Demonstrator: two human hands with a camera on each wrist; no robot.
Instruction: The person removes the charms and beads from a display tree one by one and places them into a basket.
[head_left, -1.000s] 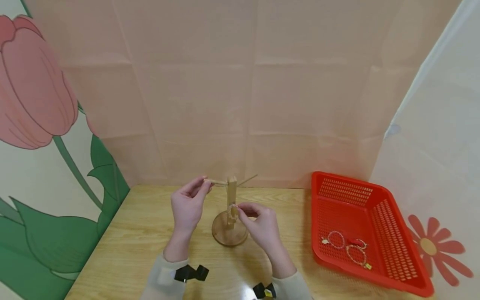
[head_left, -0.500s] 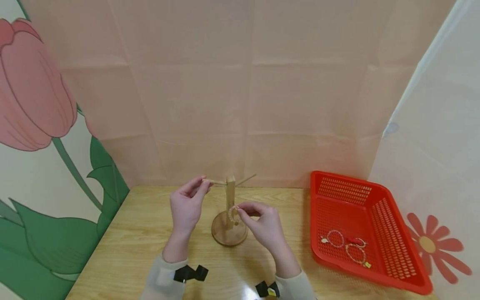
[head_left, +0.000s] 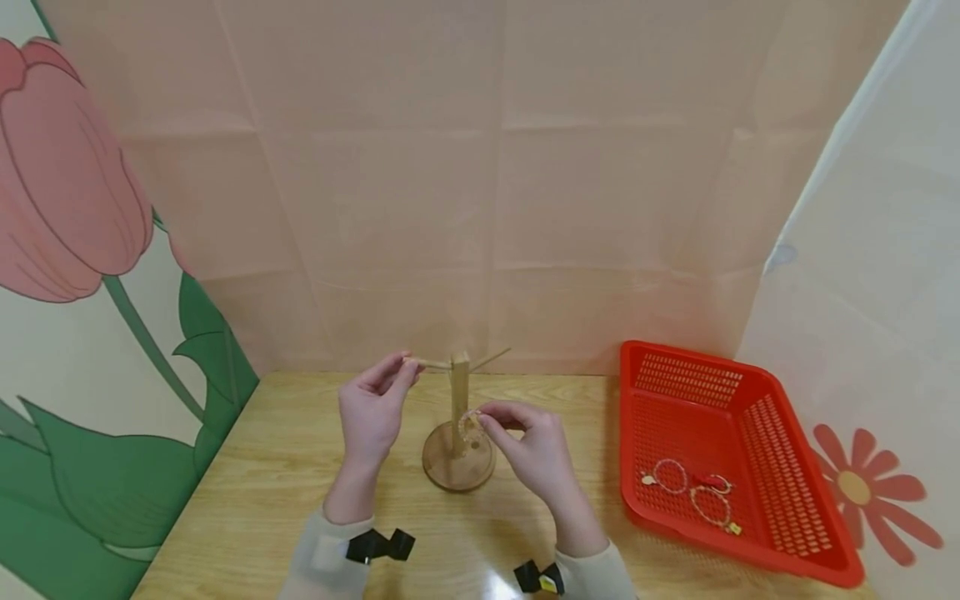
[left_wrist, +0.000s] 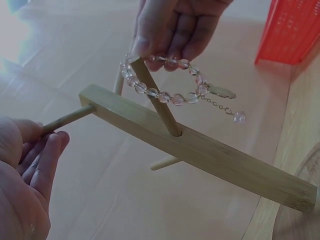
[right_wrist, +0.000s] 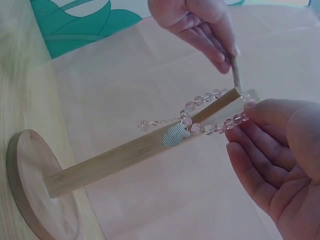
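A wooden stand with a round base and several thin pegs, seen whole in the head view, has its upright post between my hands. My left hand pinches the end of an upper peg. Between thumb and fingertips, my right hand holds a bracelet of clear pinkish beads. Its loop appears to be around the tip of a lower peg that juts from the post. A silvery flat charm and a short chain ending in a bead hang from the bracelet.
A red plastic basket stands at the right of the wooden table. Inside lie several bracelets, including a pink one and a beaded one with a yellow tag. Behind the table is a pinkish-beige sheet.
My right hand has shifted slightly right with the bracelet relative to the post. My left hand keeps its hold on the upper peg, and the stand stays in place.
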